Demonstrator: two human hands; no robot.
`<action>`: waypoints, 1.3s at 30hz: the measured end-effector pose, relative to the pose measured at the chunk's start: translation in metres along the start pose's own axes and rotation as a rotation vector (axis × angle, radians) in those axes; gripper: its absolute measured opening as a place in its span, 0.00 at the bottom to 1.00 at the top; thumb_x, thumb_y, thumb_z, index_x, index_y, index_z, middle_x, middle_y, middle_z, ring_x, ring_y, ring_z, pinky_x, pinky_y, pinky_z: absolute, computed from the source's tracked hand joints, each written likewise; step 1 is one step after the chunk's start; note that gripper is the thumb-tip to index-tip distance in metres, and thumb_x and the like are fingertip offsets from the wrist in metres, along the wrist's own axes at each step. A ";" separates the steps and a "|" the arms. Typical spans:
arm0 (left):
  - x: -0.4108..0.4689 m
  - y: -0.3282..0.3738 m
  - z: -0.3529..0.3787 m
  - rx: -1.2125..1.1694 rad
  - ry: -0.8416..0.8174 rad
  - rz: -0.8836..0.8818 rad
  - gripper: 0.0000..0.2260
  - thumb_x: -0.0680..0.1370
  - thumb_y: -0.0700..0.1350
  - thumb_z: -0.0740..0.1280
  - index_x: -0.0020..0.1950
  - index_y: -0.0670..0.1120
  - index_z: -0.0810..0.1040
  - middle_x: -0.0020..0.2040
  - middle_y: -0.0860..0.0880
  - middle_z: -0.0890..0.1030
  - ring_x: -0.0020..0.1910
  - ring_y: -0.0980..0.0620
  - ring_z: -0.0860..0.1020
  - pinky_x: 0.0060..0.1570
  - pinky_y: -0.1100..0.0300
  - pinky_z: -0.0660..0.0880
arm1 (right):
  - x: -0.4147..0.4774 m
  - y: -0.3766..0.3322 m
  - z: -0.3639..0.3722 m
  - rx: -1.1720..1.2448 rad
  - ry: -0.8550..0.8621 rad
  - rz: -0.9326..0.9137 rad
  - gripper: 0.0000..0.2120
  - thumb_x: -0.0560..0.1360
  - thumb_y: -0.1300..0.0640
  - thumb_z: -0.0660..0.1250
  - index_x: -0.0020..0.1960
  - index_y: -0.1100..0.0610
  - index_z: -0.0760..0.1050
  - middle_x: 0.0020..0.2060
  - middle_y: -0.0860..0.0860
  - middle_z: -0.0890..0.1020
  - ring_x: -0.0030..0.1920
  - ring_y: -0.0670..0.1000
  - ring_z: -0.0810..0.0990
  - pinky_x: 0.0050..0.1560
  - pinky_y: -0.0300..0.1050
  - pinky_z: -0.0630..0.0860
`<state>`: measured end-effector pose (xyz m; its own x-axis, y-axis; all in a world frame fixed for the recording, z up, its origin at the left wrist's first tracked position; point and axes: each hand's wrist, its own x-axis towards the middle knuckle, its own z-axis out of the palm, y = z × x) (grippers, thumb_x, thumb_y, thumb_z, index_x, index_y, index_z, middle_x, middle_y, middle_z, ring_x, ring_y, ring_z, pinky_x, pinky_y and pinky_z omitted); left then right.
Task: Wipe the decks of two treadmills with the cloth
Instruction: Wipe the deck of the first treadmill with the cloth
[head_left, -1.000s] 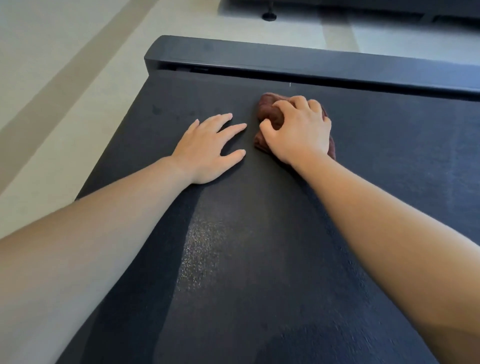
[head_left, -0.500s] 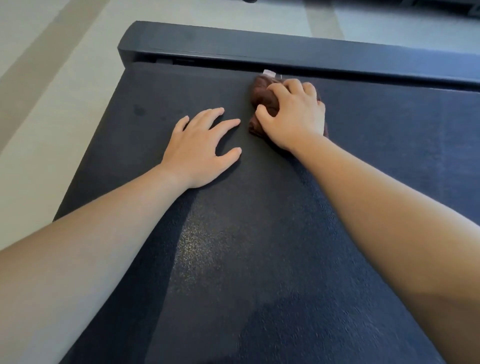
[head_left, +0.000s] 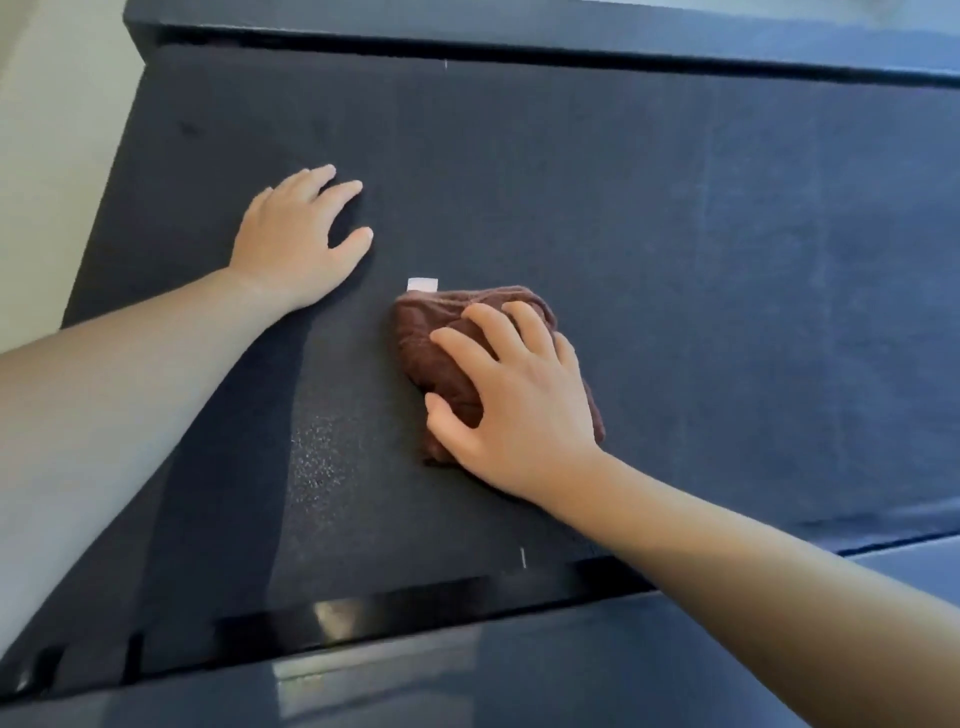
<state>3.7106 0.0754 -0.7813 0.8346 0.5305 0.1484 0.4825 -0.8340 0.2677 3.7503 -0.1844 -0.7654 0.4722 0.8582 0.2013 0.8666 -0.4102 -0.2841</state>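
Note:
A black treadmill deck (head_left: 675, 249) fills most of the view. A crumpled brown cloth (head_left: 441, 353) with a small white tag lies on the belt near the middle. My right hand (head_left: 514, 410) presses down on the cloth with fingers spread over it. My left hand (head_left: 296, 244) rests flat on the belt to the left of the cloth, fingers apart, holding nothing.
A dark side rail (head_left: 519, 36) runs along the far edge of the deck. A glossy black rail (head_left: 363, 618) borders the near edge. Pale floor (head_left: 47, 130) shows at the left.
My right hand has dragged the cloth from the far rail toward me across the belt. The left hand has stayed flat on the belt. The camera has tilted down, showing the near rail.

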 end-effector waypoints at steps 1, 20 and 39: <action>-0.011 0.003 0.000 -0.004 0.013 -0.011 0.23 0.79 0.53 0.60 0.72 0.47 0.66 0.74 0.44 0.63 0.74 0.44 0.59 0.71 0.45 0.56 | -0.011 0.002 -0.003 0.014 -0.023 -0.046 0.22 0.73 0.40 0.59 0.63 0.47 0.73 0.65 0.49 0.72 0.67 0.55 0.64 0.63 0.62 0.67; -0.118 0.116 0.012 0.112 -0.075 -0.288 0.28 0.79 0.57 0.55 0.76 0.47 0.56 0.78 0.47 0.53 0.76 0.45 0.49 0.72 0.41 0.47 | -0.090 0.113 -0.052 0.035 0.060 -0.002 0.22 0.72 0.40 0.59 0.62 0.48 0.75 0.64 0.49 0.73 0.65 0.55 0.67 0.61 0.59 0.68; -0.163 -0.022 -0.037 0.017 -0.095 0.098 0.22 0.80 0.52 0.56 0.74 0.50 0.61 0.76 0.49 0.60 0.75 0.49 0.55 0.71 0.47 0.53 | -0.056 -0.080 0.015 0.018 0.027 0.071 0.23 0.71 0.38 0.56 0.63 0.43 0.72 0.66 0.45 0.70 0.67 0.51 0.63 0.66 0.63 0.62</action>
<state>3.5538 0.0128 -0.7762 0.8988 0.4306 0.0817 0.4015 -0.8837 0.2406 3.6523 -0.1945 -0.7681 0.5368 0.8183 0.2055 0.8280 -0.4641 -0.3149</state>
